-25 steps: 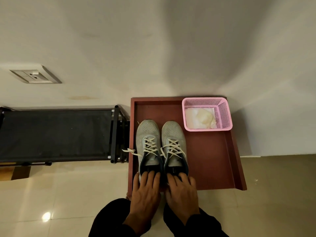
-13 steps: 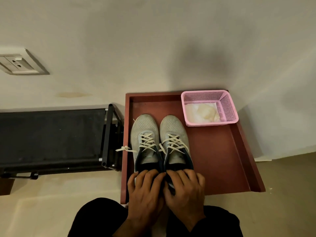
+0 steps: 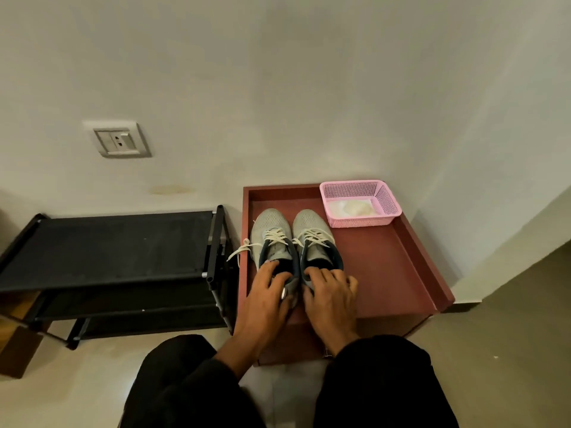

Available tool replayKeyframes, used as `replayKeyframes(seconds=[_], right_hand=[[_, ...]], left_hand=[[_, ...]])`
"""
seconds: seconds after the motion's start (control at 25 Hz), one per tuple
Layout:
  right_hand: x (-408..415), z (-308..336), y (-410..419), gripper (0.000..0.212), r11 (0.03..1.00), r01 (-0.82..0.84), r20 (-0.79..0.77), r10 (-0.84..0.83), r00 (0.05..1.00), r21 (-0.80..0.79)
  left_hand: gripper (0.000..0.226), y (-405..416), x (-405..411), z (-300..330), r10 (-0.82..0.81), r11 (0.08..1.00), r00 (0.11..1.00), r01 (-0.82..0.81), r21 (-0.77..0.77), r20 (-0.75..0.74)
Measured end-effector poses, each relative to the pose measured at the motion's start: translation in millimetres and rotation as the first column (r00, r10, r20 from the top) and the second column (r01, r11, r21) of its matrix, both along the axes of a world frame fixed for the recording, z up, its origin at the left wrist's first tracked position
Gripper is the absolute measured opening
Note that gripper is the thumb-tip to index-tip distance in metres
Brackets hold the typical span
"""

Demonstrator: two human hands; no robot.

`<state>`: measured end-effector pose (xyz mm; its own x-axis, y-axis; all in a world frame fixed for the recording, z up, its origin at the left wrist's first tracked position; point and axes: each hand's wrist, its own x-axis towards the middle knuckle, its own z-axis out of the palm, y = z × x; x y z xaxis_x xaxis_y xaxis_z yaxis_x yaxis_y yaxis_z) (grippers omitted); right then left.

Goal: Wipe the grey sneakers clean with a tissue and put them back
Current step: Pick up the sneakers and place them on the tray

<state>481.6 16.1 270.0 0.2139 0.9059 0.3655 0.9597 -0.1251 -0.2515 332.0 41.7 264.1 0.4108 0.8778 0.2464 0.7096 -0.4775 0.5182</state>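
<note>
Two grey sneakers with white laces stand side by side, toes to the wall, on a reddish-brown tray-topped stand (image 3: pixel 386 267). My left hand (image 3: pixel 267 291) grips the heel of the left sneaker (image 3: pixel 270 230), fingers curled into its opening. My right hand (image 3: pixel 330 295) grips the heel of the right sneaker (image 3: pixel 310 227) the same way. A pink mesh basket (image 3: pixel 387 200) at the stand's far right corner holds white tissue (image 3: pixel 350 208). Both heels are hidden under my hands.
A black shoe rack (image 3: pixel 108 248) stands just left of the stand, with one lace hanging over the gap. The wall is close behind, with a socket plate (image 3: pixel 119 142) at the left. Tiled floor and my dark-trousered knees (image 3: pixel 370 384) fill the foreground.
My fingers have gone from lying over the heels to curling into the shoe openings. The camera has pulled back and tilted, showing more of the rack and floor.
</note>
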Motion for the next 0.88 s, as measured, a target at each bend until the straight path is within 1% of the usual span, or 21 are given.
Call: replayKeyframes(seconds=[0.04,0.12,0.24,0.32,0.4,0.52,0.56,0.68,0.8,0.88], right_hand=[[2.2,2.8,-3.4,0.024,1.0,-0.023,0.015,0.023,1.0,-0.006],[8.2,10.2,-10.0,0.017,0.998,-0.053,0.074,0.056,0.996,-0.032],[18.9,21.2,-15.8,0.015,0.994,-0.041,0.1,0.051,0.994,-0.098],[25.4,25.1,-17.5,0.016,0.992,0.01,0.085,0.001,0.996,-0.128],[35.2,27.1,-18.8,0.025,0.987,0.087,0.065,-0.079,0.995,-0.132],[50.4,27.3,-16.9,0.036,0.959,0.244,0.0,-0.247,0.969,-0.143],[52.7,25.2,-13.7,0.039,0.952,0.265,0.007,-0.267,0.964,-0.15],[49.1,20.2,-2.3,0.045,0.963,0.226,0.042,-0.222,0.974,-0.148],[52.7,23.0,11.1,0.046,0.977,0.177,0.021,-0.176,0.984,-0.116],[56.7,23.8,16.2,0.043,0.98,0.163,-0.002,-0.165,0.986,-0.113]], left_hand=[[0.041,-1.8,-1.2,5.3,-0.001,1.0,1.0,0.001,-0.01,-0.007],[0.036,-6.3,-3.2,16.7,0.002,0.999,1.0,-0.003,-0.036,-0.013],[0.033,-12.3,-4.2,27.9,0.031,0.999,0.995,-0.033,-0.015,-0.09],[0.034,-13.0,-4.3,27.9,0.049,0.999,0.993,-0.049,0.002,-0.109],[0.034,-13.3,-1.9,24.9,0.045,0.999,0.993,-0.042,0.025,-0.109],[0.035,-8.8,-0.8,14.7,0.036,0.998,0.995,-0.032,0.045,-0.094],[0.035,-8.1,-1.4,10.6,0.037,0.998,0.995,-0.033,0.044,-0.093],[0.039,-7.3,-3.3,-1.0,0.069,0.994,0.994,-0.062,0.088,-0.08],[0.042,1.8,0.5,-1.3,0.097,0.995,0.995,-0.097,0.006,-0.036],[0.032,10.6,1.4,-2.0,0.054,0.998,0.998,-0.054,-0.01,0.016]])
